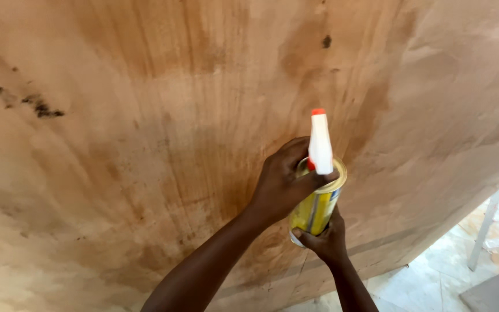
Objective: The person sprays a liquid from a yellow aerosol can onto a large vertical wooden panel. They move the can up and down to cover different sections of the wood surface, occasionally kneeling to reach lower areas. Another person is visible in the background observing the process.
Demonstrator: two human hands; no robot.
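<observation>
Behind both hands stands a plywood sheet (pixel 145 144), matt and unfinished, its grain running in long streaks with darker brown stains and a few black specks. The can (pixel 317 209) gripped between the left hand (pixel 281 185) and the right hand (pixel 326 240) is glossy yellow metal with a shiny brass-toned rim. Its nozzle (pixel 320 143), above the left hand, is smooth white plastic (red-tipped). Below the right hand, the floor (pixel 434 271) looks pale and worn.
</observation>
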